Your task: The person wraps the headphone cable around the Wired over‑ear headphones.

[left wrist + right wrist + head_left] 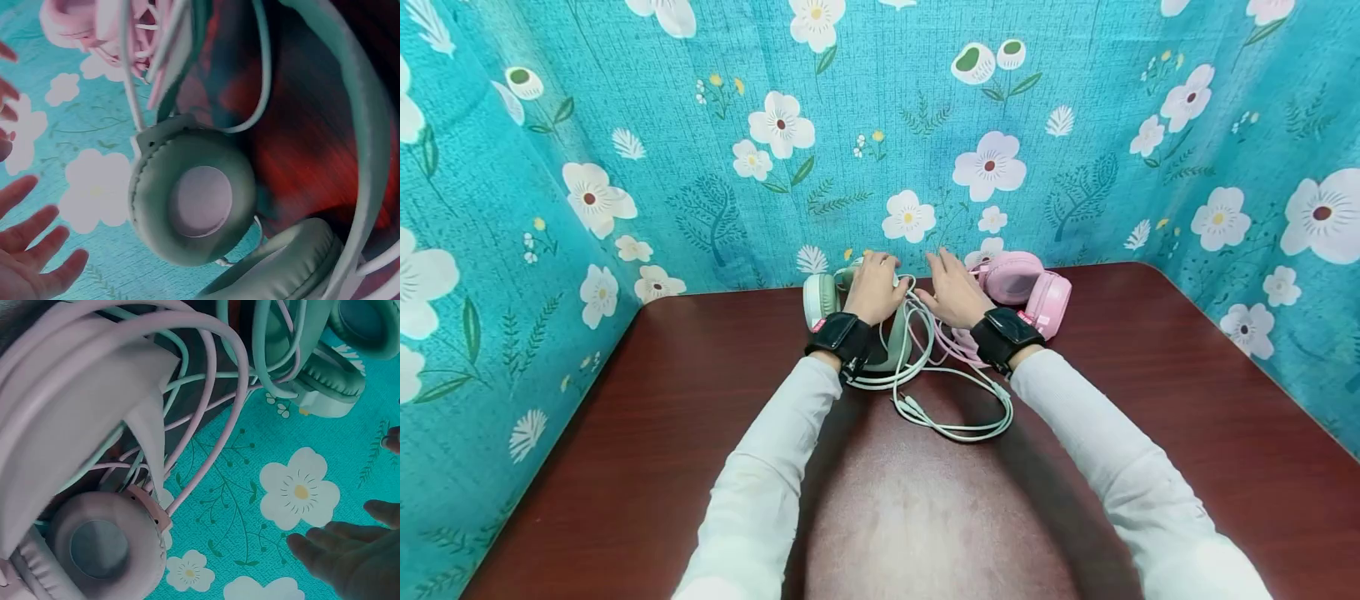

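Spreading empty fingers [37,226], both hands [874,290] [957,293] hover near headphones [1013,278] on a brown table [917,517], blue flowered cloth [880,108] behind

Both arms stretched forward, converging — left arm [767,475] and right arm [1120,471] in white sleeves, black bands on left wrist [841,337] and right wrist [1006,337]. Left hand [872,287] and right hand [955,290] near each other, not touching, backs facing the head camera, thumbs inward. Fingers extended, left ones spread in its wrist view — neither hand gripping anything.
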Available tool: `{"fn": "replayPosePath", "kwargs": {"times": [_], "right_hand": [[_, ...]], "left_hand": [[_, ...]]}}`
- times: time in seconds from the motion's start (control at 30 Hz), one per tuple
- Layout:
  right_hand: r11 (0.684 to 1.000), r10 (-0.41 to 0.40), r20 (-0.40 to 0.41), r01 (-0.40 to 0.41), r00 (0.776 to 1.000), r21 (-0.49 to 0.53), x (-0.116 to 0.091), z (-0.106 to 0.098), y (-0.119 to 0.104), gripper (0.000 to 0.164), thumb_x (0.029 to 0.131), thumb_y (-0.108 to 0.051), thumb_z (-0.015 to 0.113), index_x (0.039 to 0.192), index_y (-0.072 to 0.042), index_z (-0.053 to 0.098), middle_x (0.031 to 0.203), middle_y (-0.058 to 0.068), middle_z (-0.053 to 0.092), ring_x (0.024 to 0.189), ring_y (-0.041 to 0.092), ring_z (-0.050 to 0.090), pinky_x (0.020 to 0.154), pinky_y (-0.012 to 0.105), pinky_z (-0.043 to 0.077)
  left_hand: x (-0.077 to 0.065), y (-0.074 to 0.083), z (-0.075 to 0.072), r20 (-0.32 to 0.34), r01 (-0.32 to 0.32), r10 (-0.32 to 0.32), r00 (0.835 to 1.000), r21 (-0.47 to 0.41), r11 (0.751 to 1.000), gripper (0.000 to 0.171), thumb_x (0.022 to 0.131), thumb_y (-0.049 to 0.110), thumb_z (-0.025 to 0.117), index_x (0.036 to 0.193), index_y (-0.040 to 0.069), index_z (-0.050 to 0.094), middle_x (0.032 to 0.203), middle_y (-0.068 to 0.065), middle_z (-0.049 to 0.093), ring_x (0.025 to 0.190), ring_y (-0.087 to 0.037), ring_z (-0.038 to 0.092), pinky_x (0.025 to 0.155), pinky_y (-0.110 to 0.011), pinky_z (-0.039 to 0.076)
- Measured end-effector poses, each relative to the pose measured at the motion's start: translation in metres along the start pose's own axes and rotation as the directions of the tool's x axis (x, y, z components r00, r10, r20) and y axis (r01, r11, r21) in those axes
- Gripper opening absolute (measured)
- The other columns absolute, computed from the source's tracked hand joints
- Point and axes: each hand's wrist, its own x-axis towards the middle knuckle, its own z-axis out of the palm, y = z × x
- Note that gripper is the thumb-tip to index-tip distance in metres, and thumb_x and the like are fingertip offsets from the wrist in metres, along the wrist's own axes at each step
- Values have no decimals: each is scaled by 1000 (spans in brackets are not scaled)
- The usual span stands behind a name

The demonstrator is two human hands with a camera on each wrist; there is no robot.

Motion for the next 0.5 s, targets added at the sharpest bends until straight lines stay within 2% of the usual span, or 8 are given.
{"fn": "replayPosePath", "kwargs": {"times": [0.07, 0.2, 0.43, 0.47, 0.5], "right_hand": [[1000, -17, -24, 17, 1000, -3, -4, 3, 2, 63, 103, -21, 55, 150, 13, 30, 155, 40, 30, 148, 50, 30, 122, 56, 29], [996, -77, -67, 79, 995, 35, -12, 13, 5, 62, 102, -20, 57, 148, 14, 33, 150, 39, 38, 143, 49, 39, 118, 56, 35], [971, -178, -118, 194, 977, 141, -35, 41, 5, 61, 100, -22, 61, 145, 12, 37, 143, 36, 47, 134, 47, 50, 111, 56, 42], [961, -211, -136, 231, 968, 153, -34, 53, 13, 63, 102, -29, 58, 147, 9, 37, 143, 33, 48, 134, 44, 50, 113, 53, 42], [955, -226, -144, 249, 963, 161, -38, 57, 12, 63, 102, -30, 58, 147, 9, 38, 141, 33, 49, 133, 44, 52, 111, 53, 43]], "left_hand": [[-4, -1, -3, -12, -40, 40, 999, -11, 999, 32, 104, 18, 53, 125, -4, 63, 134, -25, 60, 132, -39, 52, 110, -51, 43], [-18, -6, -3, -12, -107, 107, 994, -35, 994, 31, 102, 14, 55, 126, -6, 61, 127, -26, 64, 124, -40, 59, 104, -49, 48], [-56, -15, 7, -18, -200, 199, 980, -75, 977, 37, 99, 8, 59, 131, -10, 55, 127, -29, 63, 120, -41, 62, 100, -49, 51], [-61, -15, 8, -20, -210, 209, 978, -78, 975, 38, 99, 8, 59, 131, -10, 54, 126, -29, 63, 119, -41, 62, 99, -50, 51], [-66, -16, 9, -24, -223, 222, 975, -71, 972, 38, 98, 8, 60, 131, -11, 54, 124, -29, 63, 117, -41, 62, 98, -50, 52]]}}
